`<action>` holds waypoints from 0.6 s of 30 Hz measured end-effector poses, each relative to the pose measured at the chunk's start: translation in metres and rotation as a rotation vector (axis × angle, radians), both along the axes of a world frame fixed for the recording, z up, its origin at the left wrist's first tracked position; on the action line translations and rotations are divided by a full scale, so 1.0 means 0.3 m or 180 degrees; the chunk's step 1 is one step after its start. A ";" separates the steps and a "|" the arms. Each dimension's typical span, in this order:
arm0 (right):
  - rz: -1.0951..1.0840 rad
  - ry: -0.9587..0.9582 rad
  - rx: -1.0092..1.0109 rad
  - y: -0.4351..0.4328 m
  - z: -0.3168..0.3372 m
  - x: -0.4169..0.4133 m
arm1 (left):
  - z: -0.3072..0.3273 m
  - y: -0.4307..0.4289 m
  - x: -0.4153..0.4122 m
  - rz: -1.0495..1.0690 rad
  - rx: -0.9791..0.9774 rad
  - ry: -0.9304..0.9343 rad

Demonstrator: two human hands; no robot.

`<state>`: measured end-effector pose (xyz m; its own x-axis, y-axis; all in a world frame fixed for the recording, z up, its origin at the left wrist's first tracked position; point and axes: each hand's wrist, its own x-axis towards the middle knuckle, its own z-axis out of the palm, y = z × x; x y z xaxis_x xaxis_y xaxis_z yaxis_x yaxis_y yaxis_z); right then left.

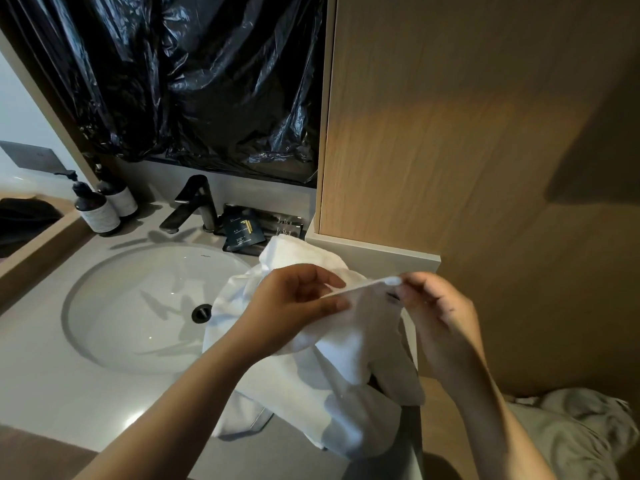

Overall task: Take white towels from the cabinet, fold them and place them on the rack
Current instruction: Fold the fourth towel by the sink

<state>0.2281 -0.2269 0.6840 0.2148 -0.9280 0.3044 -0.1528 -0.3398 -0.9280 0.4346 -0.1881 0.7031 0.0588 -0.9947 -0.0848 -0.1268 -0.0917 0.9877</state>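
Far on the wall a black plastic sheet (207, 81) hangs crumpled above the washbasin counter (86, 403). Under it stands a dark faucet (194, 206), and to the far left two brown pump bottles (97, 211) stand close together. The white round basin (138, 306) is sunk into the counter, with a dark drain (201, 312) in its bottom. Right of the faucet lies a black packet (244, 232) with gold print, partly hidden by white cloth. A tall wooden cabinet (450, 133) fills the right side. Near right, low down, lies a rumpled grey cloth (571, 424).

The white towel (349, 344) is in front of the person, over the right part of the counter, between basin and cabinet. The left hand (298, 299) pinches its upper edge with thumb and fingers, and the right hand (440, 313) pinches the same edge at the corner, so a short piece of the hem is stretched straight between them. A small dark label shows just under the right corner. The rest hangs down in soft thick folds and covers the near right rim of the basin and the counter's edge. More white terry rises behind the left hand; whether it is the same towel I cannot tell.
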 end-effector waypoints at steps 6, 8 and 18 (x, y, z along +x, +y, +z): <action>-0.0096 -0.0256 0.0146 -0.026 0.035 -0.023 | -0.016 0.043 0.076 -0.0054 -0.0089 -0.0655; -0.0352 -0.0389 0.0154 -0.043 0.038 -0.039 | -0.020 0.054 0.104 -0.0077 -0.0051 -0.0781; -0.0968 0.0137 0.0005 -0.051 0.038 -0.086 | 0.012 0.039 0.029 0.0143 -0.0976 -0.1884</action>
<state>0.2023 -0.2423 0.6955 -0.0604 -0.9522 0.2995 -0.2864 -0.2709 -0.9190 0.4433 -0.1764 0.7067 0.0505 -0.9640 0.2609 -0.6582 0.1644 0.7347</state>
